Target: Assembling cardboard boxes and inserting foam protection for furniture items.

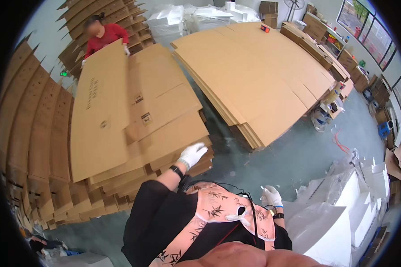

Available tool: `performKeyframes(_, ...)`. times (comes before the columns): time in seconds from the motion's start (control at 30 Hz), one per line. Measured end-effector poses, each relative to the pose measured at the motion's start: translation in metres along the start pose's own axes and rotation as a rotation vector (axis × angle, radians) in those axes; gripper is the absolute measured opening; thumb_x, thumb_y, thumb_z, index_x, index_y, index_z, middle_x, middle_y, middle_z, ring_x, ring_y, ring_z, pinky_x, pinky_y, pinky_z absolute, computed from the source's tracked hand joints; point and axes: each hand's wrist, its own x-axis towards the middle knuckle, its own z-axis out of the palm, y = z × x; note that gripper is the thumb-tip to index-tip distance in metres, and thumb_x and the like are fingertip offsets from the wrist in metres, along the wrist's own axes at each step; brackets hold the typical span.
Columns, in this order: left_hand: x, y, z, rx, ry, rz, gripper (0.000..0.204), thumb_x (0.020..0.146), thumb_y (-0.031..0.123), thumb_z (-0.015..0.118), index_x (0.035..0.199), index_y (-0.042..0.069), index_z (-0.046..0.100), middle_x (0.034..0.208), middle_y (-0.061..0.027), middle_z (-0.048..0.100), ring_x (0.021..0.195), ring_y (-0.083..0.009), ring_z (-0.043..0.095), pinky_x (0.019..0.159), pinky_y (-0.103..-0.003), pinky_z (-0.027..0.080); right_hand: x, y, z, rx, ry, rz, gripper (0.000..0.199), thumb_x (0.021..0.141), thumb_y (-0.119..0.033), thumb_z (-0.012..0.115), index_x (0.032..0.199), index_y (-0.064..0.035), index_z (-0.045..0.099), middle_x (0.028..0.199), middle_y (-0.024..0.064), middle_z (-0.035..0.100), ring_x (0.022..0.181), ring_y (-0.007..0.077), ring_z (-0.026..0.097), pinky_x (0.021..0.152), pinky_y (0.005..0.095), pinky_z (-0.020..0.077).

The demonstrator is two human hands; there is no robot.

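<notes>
In a white glove, my left hand (192, 155) is at the near right corner of a stack of flat cardboard sheets (173, 127). Its fingers are stretched out and grip nothing; whether they touch the cardboard I cannot tell. My right hand (272, 196), also gloved in white, hangs low beside my patterned apron (216, 207), near plastic-wrapped white foam (318, 227). Its fingers look loosely apart, with nothing plainly held. Across the stack, a person in a red top (106, 38) holds up a large printed cardboard sheet (100, 111), partly raised and blurred.
A second, wider cardboard stack (258, 75) stands to the right, past a narrow strip of floor (227, 151). An orange tool (265, 28) lies on its far edge. Upright cardboard (40, 133) lines the left. Wrapped white blocks (196, 18) stand at the back.
</notes>
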Motion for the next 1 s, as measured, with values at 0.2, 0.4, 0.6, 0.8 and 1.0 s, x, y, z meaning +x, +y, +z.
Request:
performKeyframes(0.2, 0.138, 0.113, 0.087, 0.036, 0.239, 0.193, 0.044, 0.095, 0.041, 0.064, 0.125, 0.008, 0.068, 0.132, -0.0154, 0.065, 0.124, -0.0335, 0.06, 0.107, -0.041, 0.046, 0.013, 0.077, -0.104, 0.313, 0.116, 0.088, 0.042, 0.101, -0.027, 0.06, 0.134, -0.0011, 0.057, 0.091, 0.0125, 0.07, 0.07, 0.0213, 0.068, 0.063, 0.0353, 0.0578)
performKeyframes(0.4, 0.237, 0.168, 0.171, 0.207, 0.249, 0.329, 0.047, 0.091, 0.04, 0.066, 0.123, 0.005, 0.065, 0.134, -0.0183, 0.061, 0.126, -0.037, 0.054, 0.11, -0.046, 0.041, 0.028, 0.091, -0.165, 0.387, 0.241, 0.165, 0.042, 0.1, -0.026, 0.06, 0.135, -0.0021, 0.056, 0.092, 0.0133, 0.07, 0.069, 0.0201, 0.065, 0.059, 0.0337, 0.0538)
performKeyframes(0.6, 0.294, 0.187, 0.252, 0.442, 0.34, 0.492, 0.059, 0.088, 0.037, 0.066, 0.137, 0.006, 0.056, 0.148, -0.0208, 0.049, 0.14, -0.044, 0.039, 0.122, -0.057, 0.021, 0.102, 0.198, -0.248, -0.235, 0.332, -0.026, 0.044, 0.096, -0.031, 0.065, 0.131, -0.0048, 0.063, 0.11, 0.0182, 0.072, 0.101, 0.03, 0.068, 0.087, 0.0401, 0.0538)
performKeyframes(0.8, 0.3, 0.206, 0.236, 0.506, 0.206, 0.417, 0.063, 0.089, 0.036, 0.065, 0.141, 0.004, 0.052, 0.151, -0.0229, 0.045, 0.141, -0.0471, 0.036, 0.122, -0.059, 0.02, 0.194, 0.149, -0.338, -0.259, 0.215, 0.258, 0.048, 0.091, -0.037, 0.066, 0.129, -0.0071, 0.066, 0.123, 0.0191, 0.07, 0.119, 0.0341, 0.065, 0.099, 0.0406, 0.0504)
performKeyframes(1.0, 0.303, 0.226, 0.246, 0.576, 0.187, 0.347, 0.061, 0.091, 0.04, 0.062, 0.142, 0.007, 0.052, 0.15, -0.0221, 0.044, 0.141, -0.0462, 0.036, 0.122, -0.058, 0.019, 0.262, -0.027, -0.398, -0.443, 0.15, 0.09, 0.047, 0.09, -0.042, 0.062, 0.123, -0.0093, 0.069, 0.12, 0.0176, 0.071, 0.117, 0.0372, 0.065, 0.1, 0.0423, 0.0501)
